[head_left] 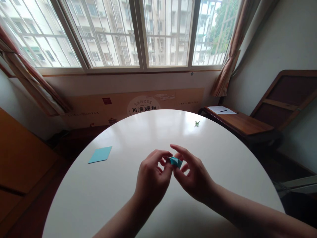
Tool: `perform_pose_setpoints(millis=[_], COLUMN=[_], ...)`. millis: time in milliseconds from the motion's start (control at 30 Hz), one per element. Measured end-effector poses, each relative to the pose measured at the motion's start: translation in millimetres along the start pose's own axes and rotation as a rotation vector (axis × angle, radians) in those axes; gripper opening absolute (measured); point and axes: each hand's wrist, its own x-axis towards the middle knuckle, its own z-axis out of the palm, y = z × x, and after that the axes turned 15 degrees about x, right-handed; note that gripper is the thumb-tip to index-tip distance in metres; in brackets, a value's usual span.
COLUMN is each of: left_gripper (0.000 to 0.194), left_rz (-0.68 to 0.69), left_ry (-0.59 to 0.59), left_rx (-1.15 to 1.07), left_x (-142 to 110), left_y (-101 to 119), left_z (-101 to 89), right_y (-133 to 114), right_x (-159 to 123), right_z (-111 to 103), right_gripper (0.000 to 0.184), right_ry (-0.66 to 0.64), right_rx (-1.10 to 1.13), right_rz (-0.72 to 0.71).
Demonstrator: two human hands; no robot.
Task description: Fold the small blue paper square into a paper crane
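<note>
A small piece of folded teal paper (176, 162) is held above the middle of the white round table (119, 198). My left hand (154, 172) pinches its left side between thumb and fingers. On the other side, my right hand (194, 172) has its thumb and some fingers closed on the paper, with the index finger lifted off. Parts of the paper are hidden behind my fingers. Flat on the table to the left lies a square of light blue paper (100, 154). A small green folded paper crane (196, 124) stands near the far right edge.
Past the table's far edge is a wall with a printed banner (168, 102) below barred windows (165, 33). At the right, a wooden bench (255, 124) carries white sheets (221, 110) and a dark pen (224, 111). An orange-brown cabinet (19, 155) stands at the left.
</note>
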Motion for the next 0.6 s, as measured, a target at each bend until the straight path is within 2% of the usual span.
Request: perform_pose_setpoints(millis=[100, 233, 467, 600], left_gripper=[0.014, 0.013, 0.015, 0.019], left_rz=[-0.013, -0.049, -0.063, -0.108], left_ry=[-0.002, -0.015, -0.192, -0.256], left_rx=[-0.003, -0.064, -0.253, -0.357], left_x=[1, 1, 7, 11], left_y=[1, 1, -5, -10], left_z=[-0.7, -3.2, -9.5, -9.5], right_y=[1, 0, -4, -7], right_x=[0, 1, 3, 3], right_z=[0, -2, -3, -6], right_gripper=[0.061, 0.063, 0.069, 0.067], right_ry=[0.002, -0.008, -0.071, -0.09], right_rx=[-0.084, -0.066, 0.212, 0.349], right_rz=[-0.035, -0.026, 0.089, 0.196])
